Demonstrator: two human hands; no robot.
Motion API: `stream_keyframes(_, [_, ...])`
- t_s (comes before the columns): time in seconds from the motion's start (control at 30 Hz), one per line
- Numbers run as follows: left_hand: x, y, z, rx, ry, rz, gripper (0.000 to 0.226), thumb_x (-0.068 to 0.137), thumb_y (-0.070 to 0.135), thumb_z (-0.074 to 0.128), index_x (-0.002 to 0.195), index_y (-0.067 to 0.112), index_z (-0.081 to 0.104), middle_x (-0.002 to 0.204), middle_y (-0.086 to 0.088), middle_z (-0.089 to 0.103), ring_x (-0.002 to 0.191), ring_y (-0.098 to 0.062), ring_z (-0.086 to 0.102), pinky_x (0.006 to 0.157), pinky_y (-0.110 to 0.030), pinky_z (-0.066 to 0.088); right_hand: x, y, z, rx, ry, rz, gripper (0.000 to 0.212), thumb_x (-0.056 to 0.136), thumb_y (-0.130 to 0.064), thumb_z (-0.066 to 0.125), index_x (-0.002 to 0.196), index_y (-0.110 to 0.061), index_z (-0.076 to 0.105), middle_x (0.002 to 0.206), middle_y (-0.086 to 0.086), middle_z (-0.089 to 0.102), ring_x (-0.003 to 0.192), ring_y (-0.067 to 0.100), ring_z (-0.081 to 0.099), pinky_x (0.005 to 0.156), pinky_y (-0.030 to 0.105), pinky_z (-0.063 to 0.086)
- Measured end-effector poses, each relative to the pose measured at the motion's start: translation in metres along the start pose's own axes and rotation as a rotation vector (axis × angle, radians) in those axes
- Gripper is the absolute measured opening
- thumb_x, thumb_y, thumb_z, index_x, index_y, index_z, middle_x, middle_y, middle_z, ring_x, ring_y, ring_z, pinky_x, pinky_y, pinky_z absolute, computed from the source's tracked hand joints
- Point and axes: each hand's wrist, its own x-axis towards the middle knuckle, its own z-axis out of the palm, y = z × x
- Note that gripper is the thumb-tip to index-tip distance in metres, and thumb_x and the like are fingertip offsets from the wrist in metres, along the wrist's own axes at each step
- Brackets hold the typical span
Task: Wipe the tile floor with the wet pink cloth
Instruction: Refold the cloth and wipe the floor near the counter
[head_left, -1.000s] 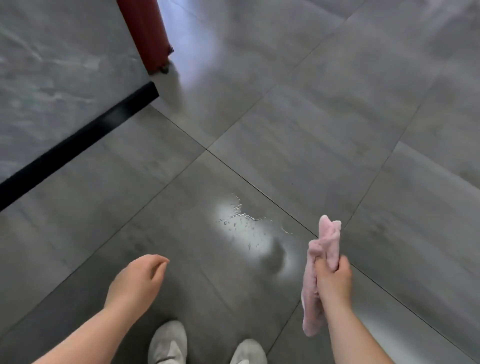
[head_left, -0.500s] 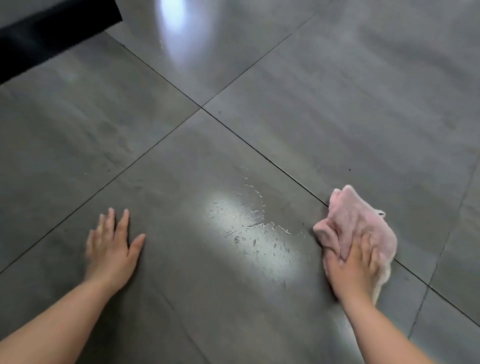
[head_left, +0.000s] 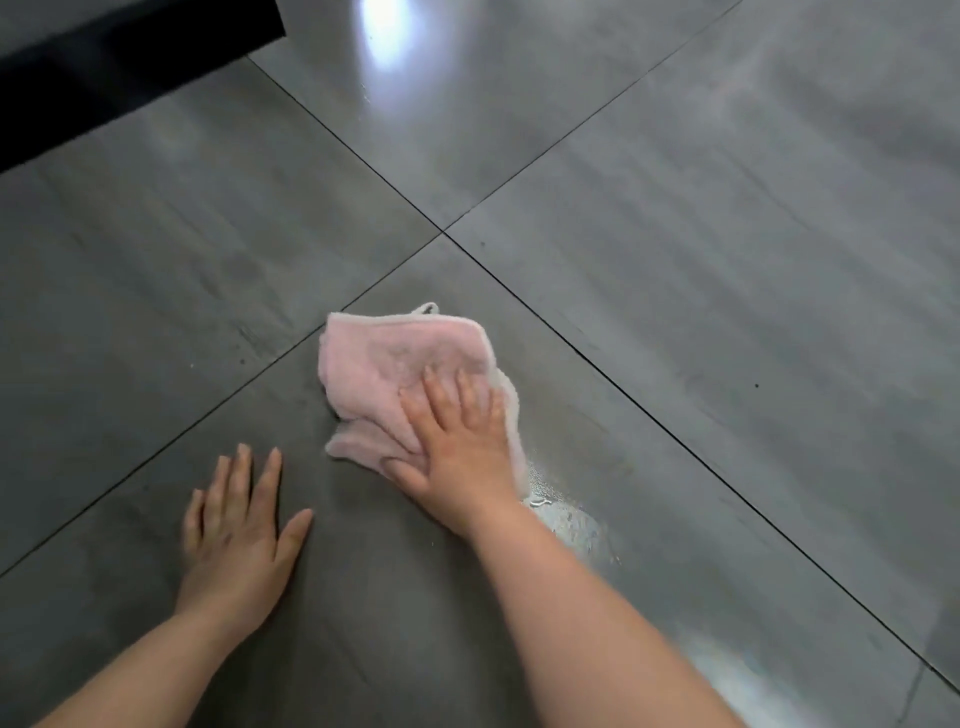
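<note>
Pink cloth (head_left: 395, 364) slid left, crumpled.

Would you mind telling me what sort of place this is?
Probably an indoor room or hallway: large glossy grey floor tiles reflecting a light, thin grout lines, and a black baseboard at top left.

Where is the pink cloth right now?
In the head view the cloth lies on the floor near the middle, under the right hand, just below where four tiles meet. The left hand is flat on the floor to its left.
</note>
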Motion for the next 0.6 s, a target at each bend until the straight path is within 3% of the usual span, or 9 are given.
stream_keyframes(0.07, [0.000,0.000,-0.001,0.005,-0.001,0.014,0.098,0.058,0.064,-0.002,0.144,0.020,0.010,0.156,-0.006,0.000,0.144,-0.018,-0.007,0.111,-0.027,-0.006,-0.014,0.040,-0.009,-0.024,0.124,-0.032,0.082,0.074,-0.069,0.018,0.147,-0.032,0.011,0.154,-0.007,-0.016,0.144,0.023,-0.016,0.114,0.046,-0.012])
stream_keyframes(0.17, [-0.006,0.000,-0.001,0.012,-0.007,0.026,0.095,0.061,0.063,-0.001,0.144,0.018,0.009,0.156,-0.007,-0.002,0.143,-0.017,-0.009,0.109,-0.026,-0.008,-0.052,0.116,-0.036,0.015,0.520,0.197,0.070,0.075,-0.072,0.032,0.140,-0.046,0.026,0.153,-0.013,0.026,0.139,0.015,0.030,0.108,0.038,0.035])
stream_keyframes(0.23, [-0.007,0.001,0.000,0.016,0.013,0.016,0.097,0.060,0.063,0.000,0.143,0.016,0.014,0.156,-0.010,0.004,0.143,-0.020,-0.003,0.108,-0.025,-0.006,-0.087,0.150,-0.038,0.091,0.556,0.542,0.071,0.077,-0.073,0.028,0.142,-0.049,0.009,0.154,-0.013,0.019,0.141,0.013,0.023,0.111,0.043,0.031])
stream_keyframes(0.33, [-0.002,0.007,-0.004,0.024,0.016,0.025,0.074,0.083,0.058,0.020,0.144,0.016,0.012,0.156,-0.011,0.002,0.144,-0.023,-0.004,0.110,-0.027,-0.005,-0.100,0.157,-0.016,0.149,0.518,0.924,0.070,0.089,-0.056,0.016,0.147,-0.024,-0.006,0.159,-0.004,-0.001,0.146,0.014,-0.002,0.119,0.042,0.004])
stream_keyframes(0.4, [-0.003,0.009,-0.005,0.037,-0.038,0.012,0.062,0.094,0.041,0.029,0.144,0.018,0.003,0.156,-0.008,-0.007,0.143,-0.021,-0.011,0.112,-0.029,-0.007,-0.075,0.119,-0.012,0.216,0.522,0.910,0.066,0.093,-0.044,0.031,0.148,-0.020,0.004,0.158,-0.006,0.004,0.146,0.016,0.001,0.120,0.032,0.005])
stream_keyframes(0.47, [-0.004,0.011,-0.004,0.040,-0.043,0.003,0.062,0.094,0.036,0.030,0.144,0.019,-0.001,0.156,-0.007,-0.011,0.143,-0.020,-0.014,0.112,-0.030,-0.008,-0.043,0.069,-0.004,0.285,0.610,0.759,0.056,0.084,-0.043,0.050,0.135,-0.025,0.036,0.136,-0.014,0.043,0.137,0.020,0.029,0.112,0.017,0.025])
stream_keyframes(0.5, [-0.004,0.011,-0.004,0.044,-0.038,0.007,0.062,0.093,0.035,0.030,0.144,0.019,-0.001,0.156,-0.007,-0.011,0.143,-0.020,-0.014,0.113,-0.030,-0.008,-0.037,0.036,0.007,0.202,0.604,0.571,0.052,0.080,-0.047,0.050,0.127,-0.027,0.043,0.127,-0.011,0.054,0.129,0.021,0.036,0.109,0.020,0.026])
stream_keyframes(0.53, [-0.003,0.010,-0.005,0.042,-0.040,0.010,0.061,0.093,0.034,0.031,0.144,0.018,0.001,0.156,-0.007,-0.010,0.143,-0.019,-0.014,0.113,-0.030,-0.008,-0.038,0.004,0.019,0.109,0.527,0.381,0.053,0.077,-0.051,0.044,0.125,-0.028,0.046,0.125,-0.006,0.060,0.124,0.023,0.036,0.109,0.031,0.020])
stream_keyframes(0.6, [-0.001,0.007,-0.005,0.017,-0.044,0.016,0.061,0.093,0.033,0.033,0.144,0.017,0.002,0.156,-0.007,-0.009,0.143,-0.020,-0.013,0.113,-0.030,-0.007,-0.049,-0.023,0.044,-0.018,0.314,0.100,0.058,0.072,-0.052,0.035,0.121,-0.029,0.056,0.125,-0.002,0.064,0.123,0.024,0.036,0.109,0.037,0.007])
